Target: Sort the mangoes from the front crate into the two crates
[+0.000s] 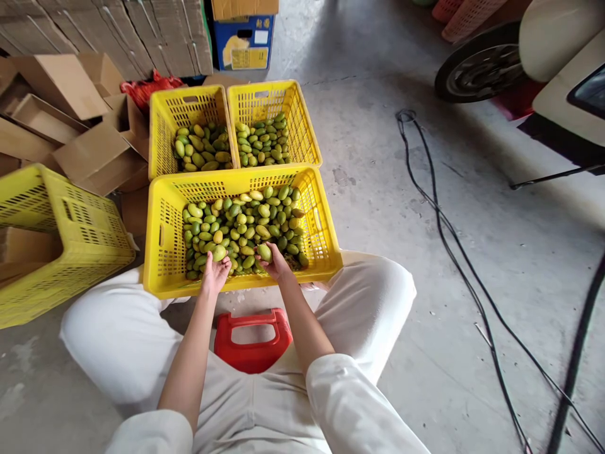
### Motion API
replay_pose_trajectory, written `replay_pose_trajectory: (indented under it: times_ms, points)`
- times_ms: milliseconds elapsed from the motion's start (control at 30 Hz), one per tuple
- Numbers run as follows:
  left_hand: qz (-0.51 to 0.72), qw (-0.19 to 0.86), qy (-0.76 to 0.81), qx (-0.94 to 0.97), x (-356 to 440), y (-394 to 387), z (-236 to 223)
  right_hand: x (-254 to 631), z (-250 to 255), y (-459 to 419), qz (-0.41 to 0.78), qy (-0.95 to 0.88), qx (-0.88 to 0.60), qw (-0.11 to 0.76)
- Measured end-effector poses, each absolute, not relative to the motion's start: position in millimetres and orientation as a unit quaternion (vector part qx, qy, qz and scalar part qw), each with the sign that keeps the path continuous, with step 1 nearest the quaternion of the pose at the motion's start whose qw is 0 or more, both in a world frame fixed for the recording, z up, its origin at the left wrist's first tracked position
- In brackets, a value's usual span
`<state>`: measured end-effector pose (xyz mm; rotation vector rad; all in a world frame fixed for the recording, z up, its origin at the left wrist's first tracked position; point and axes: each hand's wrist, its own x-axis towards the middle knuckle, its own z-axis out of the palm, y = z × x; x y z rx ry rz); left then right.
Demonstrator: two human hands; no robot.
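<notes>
My left hand (pixel 216 273) is closed around a yellow-green oval fruit (pixel 218 253), like a small mango, at the near side of a large yellow crate (pixel 241 287). To its right, my right hand (pixel 278 263) grips another green oval fruit (pixel 265 253). Both hands are over the crate's near rim, palms partly turned up. Beneath and beyond them lies a heap of similar green and yellow fruit (pixel 241 219). Part of the heap is hidden by the hands.
Behind stand two yellow crates, a left one (pixel 155 132) and a right one (pixel 307 132), both holding fruit. Another yellow crate (pixel 89 221) and cardboard boxes (pixel 94 151) are at left. A red stool (pixel 253 356) shows between my legs. Black cables (pixel 439 214) and a scooter wheel (pixel 482 66) are at right.
</notes>
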<state>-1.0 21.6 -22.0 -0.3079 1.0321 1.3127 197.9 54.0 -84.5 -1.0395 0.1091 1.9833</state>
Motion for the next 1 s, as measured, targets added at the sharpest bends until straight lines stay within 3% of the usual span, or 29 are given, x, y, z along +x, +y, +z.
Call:
replay_pose_trajectory:
  times_ms: [267, 800, 1000]
  points:
    - [0.611, 0.649, 0.425, -0.156, -8.6, 19.0, -20.2, 195.3, -82.4, 54.9, 0.753, 0.039, -0.429, 0.498]
    - [0.560, 0.679, 0.465, -0.099, -1.0, 21.2, -21.5, 196.5, -83.2, 53.9, 0.759, 0.029, -0.465, 0.454]
    - [0.572, 0.680, 0.450, -0.092, -3.8, 19.1, -21.4, 196.3, -80.2, 55.4, 0.732, 0.067, -0.437, 0.519]
